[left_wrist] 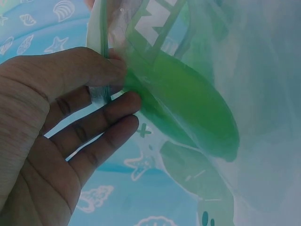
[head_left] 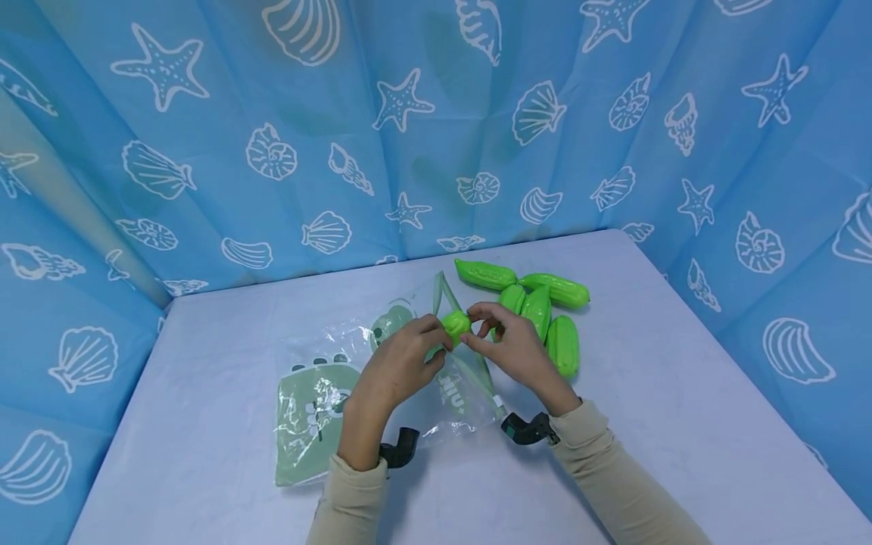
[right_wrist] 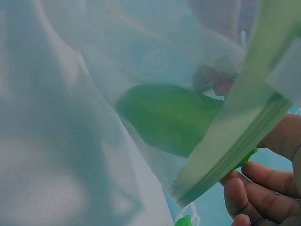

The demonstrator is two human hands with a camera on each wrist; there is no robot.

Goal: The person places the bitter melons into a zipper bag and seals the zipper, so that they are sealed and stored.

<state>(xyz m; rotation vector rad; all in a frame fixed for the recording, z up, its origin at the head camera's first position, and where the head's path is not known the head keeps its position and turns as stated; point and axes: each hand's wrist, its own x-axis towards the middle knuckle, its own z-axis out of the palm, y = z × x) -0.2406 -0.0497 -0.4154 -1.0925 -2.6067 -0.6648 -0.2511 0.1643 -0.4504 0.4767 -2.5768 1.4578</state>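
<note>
A glossy, ribbed, bright green toy vegetable [head_left: 456, 325] is between my two hands at the mouth of a clear zip bag [head_left: 320, 424] with green cartoon prints. Most of its body shows through the film in the left wrist view, and its tip [right_wrist: 247, 158] pokes out past the zip edge [right_wrist: 235, 153]. With thumb and forefinger my left hand [head_left: 402, 359] pinches the zip edge [left_wrist: 99, 56] beside the vegetable; its other fingers are spread. My right hand [head_left: 518, 348] holds the vegetable's tip in its fingertips, partly hidden behind the bag.
Several more green toy vegetables [head_left: 563, 347] lie in a cluster on the white-covered table [head_left: 681, 424], right behind my right hand. A blue curtain [head_left: 436, 151] with shell and starfish prints hangs along the far and side edges. Dark wrist mounts [head_left: 527, 429] sit under both wrists.
</note>
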